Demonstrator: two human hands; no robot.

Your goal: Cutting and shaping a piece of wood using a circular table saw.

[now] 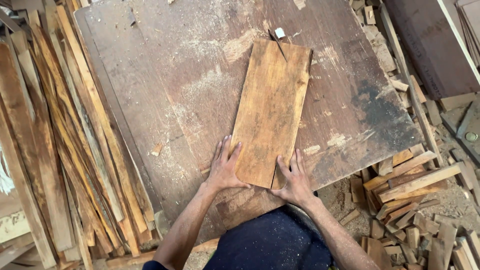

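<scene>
A long, worn wooden plank (271,107) lies flat on a big dusty board table (185,90), running away from me. A split shows at its near end. My left hand (224,167) rests open on the table, its fingers touching the plank's near left corner. My right hand (295,179) lies with fingers spread on the plank's near right corner and edge. Neither hand grips anything. A thin dark nail or pencil (277,44) lies across the plank's far end, next to a small white chip (280,33).
Long wood strips (65,150) are stacked along the left of the table. Short offcuts and blocks (415,210) pile on the floor at the right, with sawdust around. Dark boards (435,45) lie at the far right.
</scene>
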